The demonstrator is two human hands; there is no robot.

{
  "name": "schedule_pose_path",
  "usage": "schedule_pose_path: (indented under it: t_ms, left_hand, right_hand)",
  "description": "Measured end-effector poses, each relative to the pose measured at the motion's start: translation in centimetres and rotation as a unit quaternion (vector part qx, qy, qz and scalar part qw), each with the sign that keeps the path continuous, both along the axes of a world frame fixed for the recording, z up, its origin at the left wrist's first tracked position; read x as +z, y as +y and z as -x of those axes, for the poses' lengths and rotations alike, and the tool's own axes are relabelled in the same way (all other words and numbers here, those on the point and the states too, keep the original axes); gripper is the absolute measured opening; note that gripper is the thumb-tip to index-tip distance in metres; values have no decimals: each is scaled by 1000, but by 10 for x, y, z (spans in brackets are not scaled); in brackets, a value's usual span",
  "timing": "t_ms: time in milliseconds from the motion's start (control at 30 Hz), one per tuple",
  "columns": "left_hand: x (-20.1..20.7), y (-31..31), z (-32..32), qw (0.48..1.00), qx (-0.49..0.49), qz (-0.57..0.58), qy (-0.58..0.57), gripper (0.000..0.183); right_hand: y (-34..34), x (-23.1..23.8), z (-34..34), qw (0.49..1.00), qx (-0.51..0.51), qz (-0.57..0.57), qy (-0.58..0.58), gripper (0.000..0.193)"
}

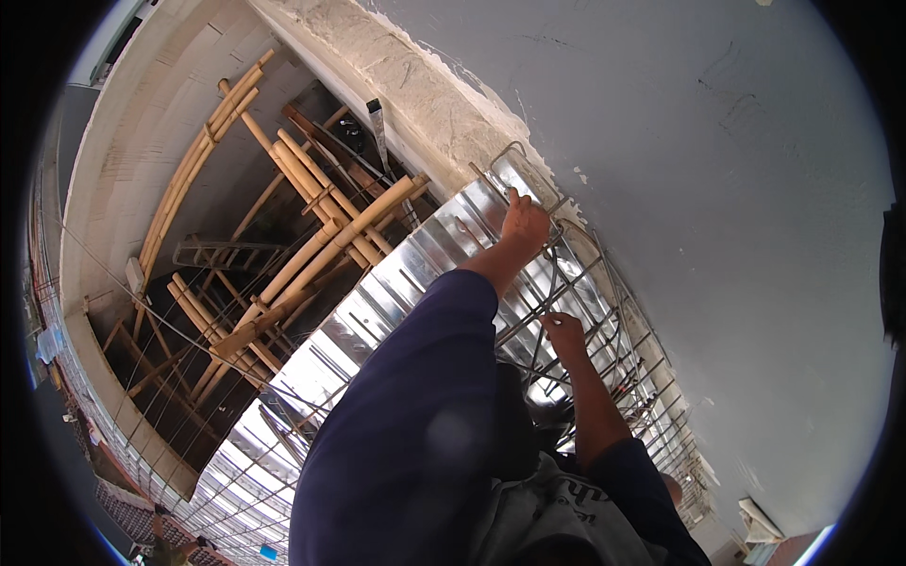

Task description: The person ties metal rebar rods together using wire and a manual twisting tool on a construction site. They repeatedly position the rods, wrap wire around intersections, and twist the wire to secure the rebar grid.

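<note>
My left hand (525,224) is up by the end of the steel mesh, close to the wall. Its fingers are bent over a thin rebar (559,204), or something on it that I cannot make out. Lower and to the right, my right hand (564,332) is closed in a pinch beside crossing rebars (538,332). Whatever lies between those fingers is too small to tell. Beneath the bars is shiny ribbed metal decking (377,302). My navy-clad leg (406,396) hides part of the decking and mesh.
Left of the decking is a deep opening with bamboo poles (330,241) lashed as scaffolding and a ladder (226,255). A grey wall (717,189) rises on the right, with a rough concrete ledge (406,80) at its foot. Rebar mesh (651,396) continues behind my right arm.
</note>
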State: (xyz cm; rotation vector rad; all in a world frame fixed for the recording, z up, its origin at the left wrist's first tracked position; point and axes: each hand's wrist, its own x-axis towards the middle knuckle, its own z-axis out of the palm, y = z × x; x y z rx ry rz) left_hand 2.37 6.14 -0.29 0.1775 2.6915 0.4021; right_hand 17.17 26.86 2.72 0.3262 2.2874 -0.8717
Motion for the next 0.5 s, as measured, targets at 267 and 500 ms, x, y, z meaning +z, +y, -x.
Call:
schedule_pose_path:
  t_ms: [267,500]
  left_hand:
    - [10,-39,-9,1000,11,26,-12,26]
    - [12,-26,-11,999,-4,37,-32,29]
  right_hand:
    - [-38,-5,4,976,-15,-216,10,34]
    - [-5,-19,-1,988,34,-133,74,24]
